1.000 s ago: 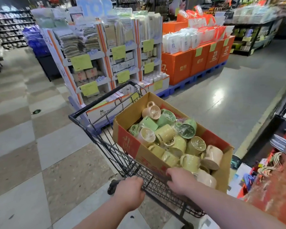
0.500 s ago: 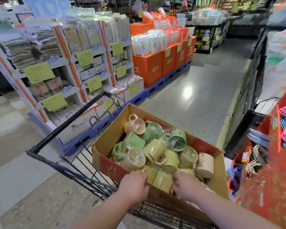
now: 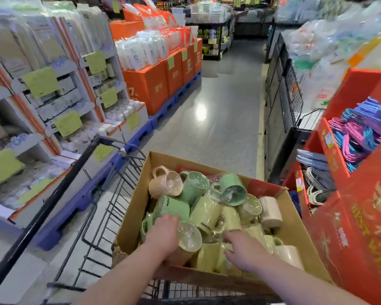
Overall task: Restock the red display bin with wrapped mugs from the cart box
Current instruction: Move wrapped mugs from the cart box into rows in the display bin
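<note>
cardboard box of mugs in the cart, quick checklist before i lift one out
1. Brown cardboard box seated in black wire cart: ok.
2. Left hand on plastic-wrapped pale mug: ok; firm grip: cannot tell.
3. Right hand holding a mug: not ok, open over pale yellow mugs.
4. Red display bin close on the right: ok.
5. Room for mugs in the bin: cannot tell.

White cardboard shelves (image 3: pixel 59 89) with yellow-green price tags (image 3: pixel 41 81) fill 9 to 11 o'clock. Orange boxes (image 3: pixel 150 89) topped with white packets (image 3: pixel 141 51) stand on blue pallets (image 3: pixel 174 102) at 11. Grey floor (image 3: pixel 224 128) runs toward 12. A black wire rack (image 3: pixel 293 95) stands at 2, and pink, blue and purple hangers (image 3: pixel 356 133) lie at 3.
</note>
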